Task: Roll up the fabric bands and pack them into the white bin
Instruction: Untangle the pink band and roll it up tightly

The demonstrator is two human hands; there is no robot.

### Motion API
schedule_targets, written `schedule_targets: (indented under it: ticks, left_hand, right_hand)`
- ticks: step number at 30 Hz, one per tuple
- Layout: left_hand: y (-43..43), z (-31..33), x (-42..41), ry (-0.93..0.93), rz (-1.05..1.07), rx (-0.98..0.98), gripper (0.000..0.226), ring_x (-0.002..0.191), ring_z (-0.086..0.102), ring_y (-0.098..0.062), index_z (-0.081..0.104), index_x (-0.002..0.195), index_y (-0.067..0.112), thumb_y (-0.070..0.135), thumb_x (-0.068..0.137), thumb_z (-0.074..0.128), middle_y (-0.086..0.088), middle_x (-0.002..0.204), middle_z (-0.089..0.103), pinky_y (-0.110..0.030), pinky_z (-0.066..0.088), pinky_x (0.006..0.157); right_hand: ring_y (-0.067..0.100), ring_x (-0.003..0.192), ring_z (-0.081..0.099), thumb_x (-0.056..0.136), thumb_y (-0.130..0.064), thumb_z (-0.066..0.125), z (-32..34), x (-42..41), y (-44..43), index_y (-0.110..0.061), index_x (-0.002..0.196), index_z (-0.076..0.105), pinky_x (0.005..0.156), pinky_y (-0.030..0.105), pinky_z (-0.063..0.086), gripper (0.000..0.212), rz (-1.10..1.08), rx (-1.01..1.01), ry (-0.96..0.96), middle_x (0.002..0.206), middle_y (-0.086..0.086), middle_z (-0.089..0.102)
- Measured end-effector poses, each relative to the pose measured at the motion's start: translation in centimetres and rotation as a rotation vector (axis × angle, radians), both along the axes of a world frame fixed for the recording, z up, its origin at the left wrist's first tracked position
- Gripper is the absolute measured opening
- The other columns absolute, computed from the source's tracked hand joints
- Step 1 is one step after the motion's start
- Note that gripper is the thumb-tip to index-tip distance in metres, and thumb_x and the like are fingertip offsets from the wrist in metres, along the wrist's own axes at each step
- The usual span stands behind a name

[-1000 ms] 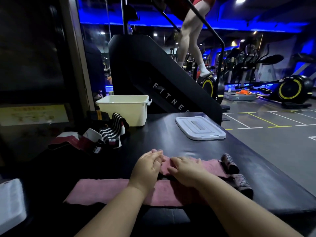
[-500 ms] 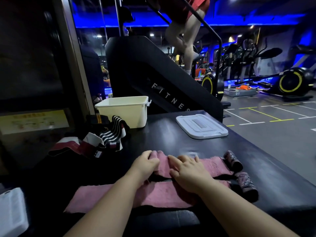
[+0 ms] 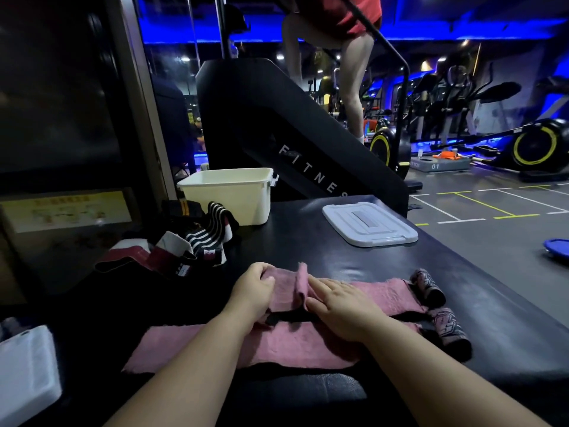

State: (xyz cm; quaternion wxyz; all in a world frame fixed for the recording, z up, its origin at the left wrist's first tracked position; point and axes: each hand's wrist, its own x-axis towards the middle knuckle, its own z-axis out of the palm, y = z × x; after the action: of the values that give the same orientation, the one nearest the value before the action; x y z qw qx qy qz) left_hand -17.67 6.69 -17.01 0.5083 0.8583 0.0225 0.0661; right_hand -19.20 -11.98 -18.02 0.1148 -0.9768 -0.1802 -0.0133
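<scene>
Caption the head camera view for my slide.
Left hand grips, right hand presses a pink fabric band on the black table; white bin beyond.

Can't see into the white bin [image 3: 228, 195] at all, since its wall blocks the inside. The left hand [image 3: 252, 291] has its fingertips curled out of sight round the pink band [image 3: 277, 343], and the right hand [image 3: 341, 309] covers whatever's under its palm. The pile of bands [image 3: 212, 232] by the bin sinks into shadow, so no telling how many. Text on the yellow sign [image 3: 64, 211] is unreadable mush. The white thing [image 3: 24, 371] bottom left and the blue disc [image 3: 557, 248] far right are cropped by the edges.
</scene>
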Motion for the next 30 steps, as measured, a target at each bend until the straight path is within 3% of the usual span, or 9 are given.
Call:
schedule_targets:
  ticks: [4,8,13,20,22,25,30]
  left_hand:
    - [0.8,0.2,0.2,-0.088,0.009,0.112,0.021,0.099,0.06,-0.02,0.06,0.112,0.014,0.011,0.097,0.047,-0.002,0.106,0.064,-0.026,0.043,0.079]
    - [3.3,1.2,0.8,-0.121,0.088,0.262,0.016,0.095,0.058,-0.021,0.059,0.106,0.019,0.015,0.096,0.048,0.002,0.1,0.061,-0.028,0.043,0.08]
    - [6.0,0.5,0.8,-0.054,-0.004,0.34,0.006,0.09,0.06,-0.017,0.06,0.09,0.026,0.02,0.089,0.061,0.004,0.091,0.063,-0.029,0.047,0.081]
    - [6.6,-1.3,0.3,-0.055,0.005,0.282,0.017,0.098,0.057,-0.014,0.062,0.107,0.024,0.027,0.091,0.063,0.004,0.107,0.06,-0.025,0.043,0.085]
    - [6.6,-1.3,0.2,-0.055,0.007,0.269,0.017,0.098,0.058,-0.014,0.062,0.107,0.026,0.029,0.09,0.063,0.004,0.107,0.061,-0.025,0.044,0.085]
    - [7.0,-1.1,-0.1,-0.049,0.023,0.234,0.012,0.095,0.059,-0.013,0.061,0.1,0.028,0.027,0.089,0.066,0.005,0.102,0.063,-0.025,0.045,0.084]
    - [8.2,-0.2,-0.4,0.004,0.04,0.137,0.01,0.084,0.065,-0.014,0.066,0.086,0.028,0.029,0.08,0.075,0.005,0.086,0.07,-0.029,0.052,0.08]
  right_hand:
    - [0.013,0.145,0.023,0.102,-0.05,0.028,0.1,-0.2,0.0,-0.039,0.154,0.008,0.115,0.029,0.016,0.056,-0.006,0.018,0.027,0.158,-0.007,0.027]
    - [0.012,0.146,0.021,0.103,-0.05,0.027,-0.1,0.0,0.0,-0.037,0.154,0.012,0.116,0.027,0.014,0.055,-0.019,-0.002,0.031,0.159,-0.008,0.025]
    - [0.012,0.144,0.023,0.101,-0.051,0.03,0.0,0.1,0.1,-0.038,0.153,0.019,0.116,0.027,0.015,0.054,-0.022,-0.035,0.045,0.158,-0.009,0.026]
    - [0.024,0.142,0.026,0.099,-0.056,0.028,1.9,1.8,3.1,-0.024,0.139,0.043,0.117,0.052,0.015,0.054,-0.128,-0.071,0.241,0.152,0.005,0.033]
    - [0.022,0.147,0.017,0.098,-0.056,0.03,1.8,1.3,5.0,-0.021,0.145,0.036,0.117,0.05,0.009,0.059,-0.15,-0.008,0.148,0.16,0.006,0.02]
    - [0.019,0.151,0.003,0.101,-0.05,0.03,0.5,0.0,6.6,-0.032,0.154,0.011,0.12,0.046,0.003,0.059,-0.014,-0.016,0.055,0.164,-0.002,0.002]
    - [0.017,0.151,0.0,0.102,-0.054,0.019,-0.4,0.4,6.5,-0.035,0.155,0.004,0.121,0.048,0.001,0.059,0.01,-0.145,0.105,0.164,-0.01,0.004]
